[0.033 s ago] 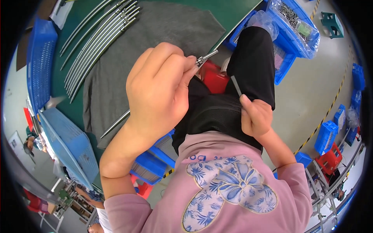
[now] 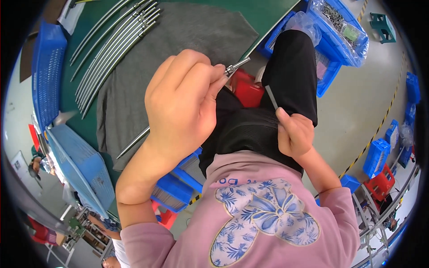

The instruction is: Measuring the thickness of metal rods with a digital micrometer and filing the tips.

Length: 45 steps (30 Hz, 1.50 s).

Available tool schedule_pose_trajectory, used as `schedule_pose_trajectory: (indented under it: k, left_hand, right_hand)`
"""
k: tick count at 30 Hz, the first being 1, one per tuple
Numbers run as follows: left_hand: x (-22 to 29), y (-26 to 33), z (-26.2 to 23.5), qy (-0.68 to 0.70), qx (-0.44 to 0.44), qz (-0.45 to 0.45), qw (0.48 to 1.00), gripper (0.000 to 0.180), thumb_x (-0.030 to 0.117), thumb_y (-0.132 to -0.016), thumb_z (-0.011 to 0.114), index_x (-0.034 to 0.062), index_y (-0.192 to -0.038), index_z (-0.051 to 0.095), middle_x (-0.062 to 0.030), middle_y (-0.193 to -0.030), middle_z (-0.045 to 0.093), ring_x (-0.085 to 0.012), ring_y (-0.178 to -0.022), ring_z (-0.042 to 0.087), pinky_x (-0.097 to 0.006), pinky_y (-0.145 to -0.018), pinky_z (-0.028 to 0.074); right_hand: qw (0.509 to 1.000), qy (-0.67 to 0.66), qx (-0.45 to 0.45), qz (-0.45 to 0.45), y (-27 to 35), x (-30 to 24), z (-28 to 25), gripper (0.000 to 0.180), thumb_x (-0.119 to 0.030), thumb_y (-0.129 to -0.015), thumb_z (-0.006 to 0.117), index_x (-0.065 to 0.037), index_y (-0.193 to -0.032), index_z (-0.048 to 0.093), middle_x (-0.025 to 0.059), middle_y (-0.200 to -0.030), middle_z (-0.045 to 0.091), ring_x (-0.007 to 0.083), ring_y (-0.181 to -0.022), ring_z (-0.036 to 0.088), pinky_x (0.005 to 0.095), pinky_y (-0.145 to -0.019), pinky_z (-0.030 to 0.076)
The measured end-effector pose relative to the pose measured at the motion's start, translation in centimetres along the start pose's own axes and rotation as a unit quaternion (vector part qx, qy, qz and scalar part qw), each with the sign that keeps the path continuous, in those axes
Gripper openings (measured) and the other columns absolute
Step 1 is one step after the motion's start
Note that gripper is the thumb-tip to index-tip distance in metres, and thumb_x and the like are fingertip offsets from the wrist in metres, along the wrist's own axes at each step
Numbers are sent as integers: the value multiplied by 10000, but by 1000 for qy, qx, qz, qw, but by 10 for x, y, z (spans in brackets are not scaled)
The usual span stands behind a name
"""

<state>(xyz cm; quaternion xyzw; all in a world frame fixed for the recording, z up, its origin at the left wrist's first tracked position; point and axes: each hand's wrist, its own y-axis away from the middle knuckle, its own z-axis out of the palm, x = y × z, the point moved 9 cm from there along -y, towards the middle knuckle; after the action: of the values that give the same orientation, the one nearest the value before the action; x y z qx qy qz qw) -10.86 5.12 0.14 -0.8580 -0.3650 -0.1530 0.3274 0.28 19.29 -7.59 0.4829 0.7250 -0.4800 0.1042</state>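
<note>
My left hand (image 2: 181, 100) is closed, with thumb and forefinger pinching a shiny metal rod (image 2: 134, 142) near its collared end. The collar and short tip stick out past the fingertips; the other end shows beyond my wrist, over the grey cloth (image 2: 205, 29), and the middle is hidden by the hand. Above my lap, my right hand (image 2: 295, 134) grips a thin, flat grey strip (image 2: 271, 97), its free end pointing up and left. Hand and strip are apart from the rod. Several similar collared metal rods (image 2: 105, 62) lie side by side at the upper left.
Blue perforated baskets (image 2: 47, 71) stand along the left. A blue bin (image 2: 357, 56) lined with plastic holds small metal parts at the upper right. Blue trays (image 2: 172, 196) sit below the table edge. A green stool (image 2: 382, 27) stands on the floor at the far right.
</note>
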Motion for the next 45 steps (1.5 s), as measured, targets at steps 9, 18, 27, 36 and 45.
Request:
schedule_pose_trajectory:
  k: [9, 18, 27, 36, 45]
  left_hand:
    - [2, 1, 2, 9, 7, 2, 1000, 186, -63, -608, 685, 23, -728, 571, -66, -708, 519, -233, -591, 495, -313, -510, 391]
    - [2, 3, -2, 9, 18, -12, 1000, 201, -67, -586, 681, 23, -728, 569, -73, -714, 513, -231, -595, 498, -312, -509, 394]
    - [2, 3, 1, 23, 10, -24, 999, 206, -69, -584, 678, 19, -718, 548, -85, -713, 499, -247, -604, 500, -323, -515, 394]
    - [6, -4, -2, 9, -26, -26, 999, 173, -73, -644, 641, -1, -760, 533, -112, -748, 518, -232, -596, 515, -303, -526, 413]
    - [24, -37, -135, 61, 116, -146, 981, 147, 111, -906, 511, -8, -986, 547, -46, -749, 518, -87, -662, 501, -216, -592, 394]
  right_hand:
    - [999, -22, 16, 44, 3, 14, -2, 482, 90, -643, 585, 21, -1119, 608, 29, -524, 464, 147, -370, 380, 271, -388, 317]
    - [992, -18, 4, 122, -3, 20, -2, 510, 72, -677, 587, 68, -1185, 540, 35, -516, 445, 143, -391, 406, 242, -419, 335]
    - [970, -73, 169, 159, -91, 12, 29, 645, -169, -647, 807, 34, -1197, 538, -17, -491, 353, 27, -390, 303, 189, -372, 271]
    - [926, -74, 279, 244, -70, 53, -9, 321, -2, -789, 657, 43, -1098, 586, -78, -561, 347, 0, -478, 265, 161, -452, 223]
    - [817, -448, 45, 361, -51, 19, 54, 216, -173, -931, 499, -2, -967, 626, -53, -570, 472, 4, -444, 392, 181, -415, 299]
